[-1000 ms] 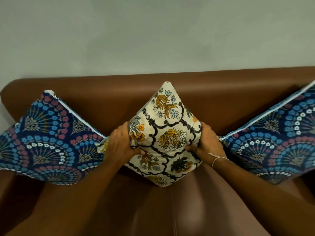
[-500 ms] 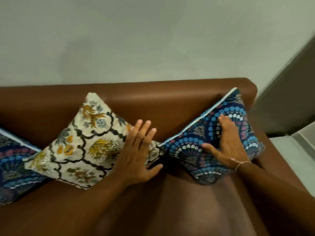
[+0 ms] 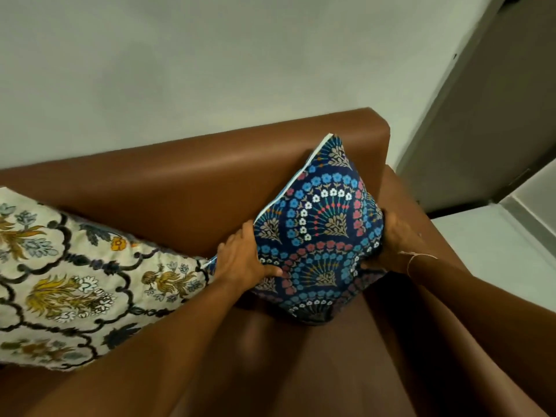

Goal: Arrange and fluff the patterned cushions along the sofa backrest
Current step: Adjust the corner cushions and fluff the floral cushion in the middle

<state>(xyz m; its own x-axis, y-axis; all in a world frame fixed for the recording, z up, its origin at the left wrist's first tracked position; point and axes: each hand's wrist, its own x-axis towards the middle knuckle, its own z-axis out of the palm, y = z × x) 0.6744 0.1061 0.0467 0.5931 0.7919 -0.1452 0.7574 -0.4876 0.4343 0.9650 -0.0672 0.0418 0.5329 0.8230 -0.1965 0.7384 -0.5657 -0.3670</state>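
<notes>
Moved off the cream floral cushion (image 3: 75,284), both hands now clamped on the blue fan-print cushion (image 3: 319,233)

Left hand (image 3: 240,260) and right hand (image 3: 397,239) closed on side corners; soft, light, probably squashy, best gripped there; stood on one corner against sofa backrest (image 3: 195,182) by right armrest (image 3: 415,212), long diagonal upright, top corner up

Two bare forearms are seen reaching in from the lower edge of the head view, with no sleeves covering them as far as the frame shows. No gloves or rings are worn on the left hand (image 3: 240,260). The right hand (image 3: 397,239) is likewise left uncovered. A thin, pale thread bracelet (image 3: 416,258) is tied loosely around the right wrist, and a short loose end is seen sticking out from it.
</notes>
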